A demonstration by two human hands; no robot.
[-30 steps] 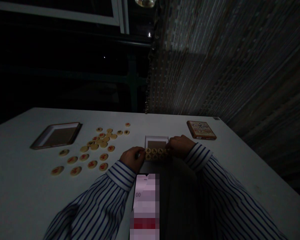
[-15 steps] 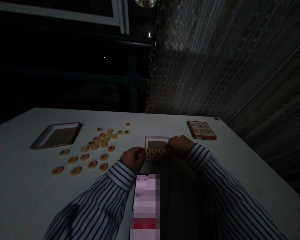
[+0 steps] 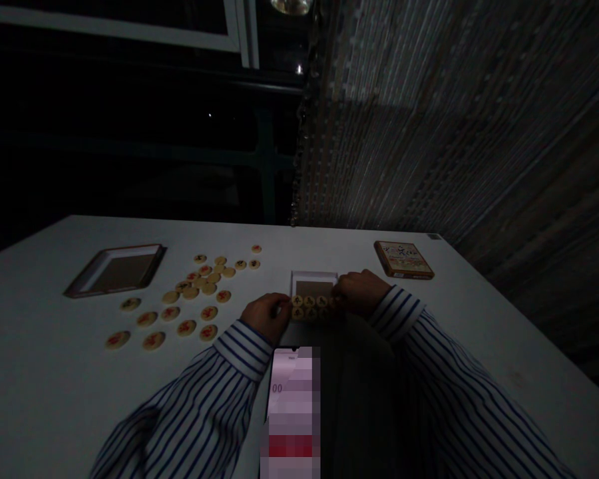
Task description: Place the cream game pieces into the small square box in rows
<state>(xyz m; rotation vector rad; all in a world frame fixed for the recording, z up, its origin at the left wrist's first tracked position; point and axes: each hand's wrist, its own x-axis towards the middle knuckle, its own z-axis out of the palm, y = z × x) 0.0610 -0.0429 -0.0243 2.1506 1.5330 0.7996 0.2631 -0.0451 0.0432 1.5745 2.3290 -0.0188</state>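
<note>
Where the two hands meet at the middle of the white tabletop (image 3: 54, 392), a small white-rimmed box tray (image 3: 313, 278) lies between them with a row of pale round game discs (image 3: 310, 303) packed along its near side; about four show in the back row, more are hidden in the gloom. The left hand (image 3: 265, 316) presses its curled fingers (image 3: 282, 305) against the left end of that row, and the right hand (image 3: 359, 291) closes over the right end, fingers bent onto the discs and the tray's edge; whether either hand actually pinches a disc cannot be told. Well off to the left of the left hand, roughly two dozen loose discs (image 3: 199, 293) lie scattered, some marked red, some dark, the characters unreadable. Beyond them sits a shallow brown-floored lid tray (image 3: 116, 269), with nothing in it. Right of the right hand rests a closed orange box (image 3: 403, 259) with illegible printing. A phone (image 3: 293, 406) stands near the wrists, showing "00".
</note>
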